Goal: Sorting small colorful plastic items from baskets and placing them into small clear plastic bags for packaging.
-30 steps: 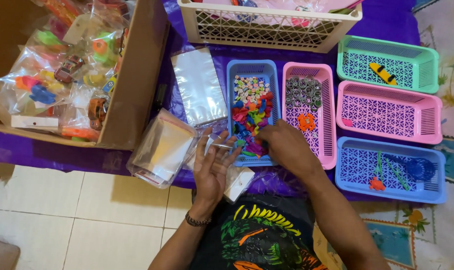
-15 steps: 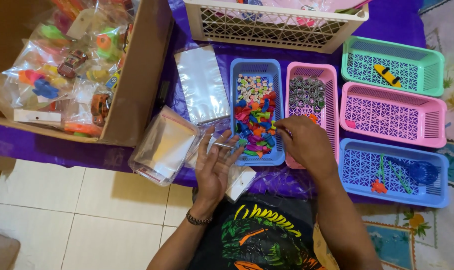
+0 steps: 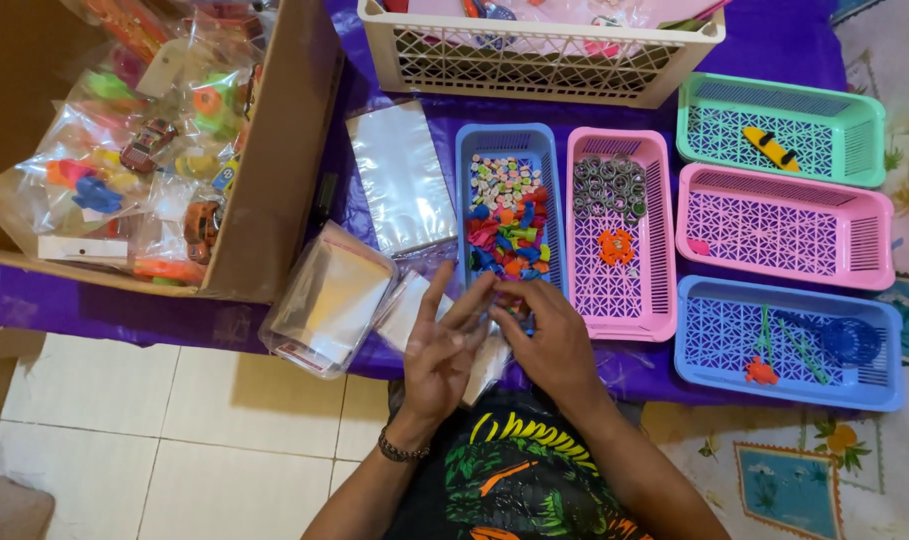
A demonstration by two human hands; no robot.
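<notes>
At the desk's near edge, I see my left hand [image 3: 444, 350] open with fingers spread, touching my right hand [image 3: 544, 335], which pinches something too small to tell, just below the blue basket [image 3: 471, 150] of colourful toys.

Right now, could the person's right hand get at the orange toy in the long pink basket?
Probably yes. The right hand rests at the near end of the blue basket, and the orange toy lies uncovered in the open-topped long pink basket right beside it, with nothing between.
</notes>
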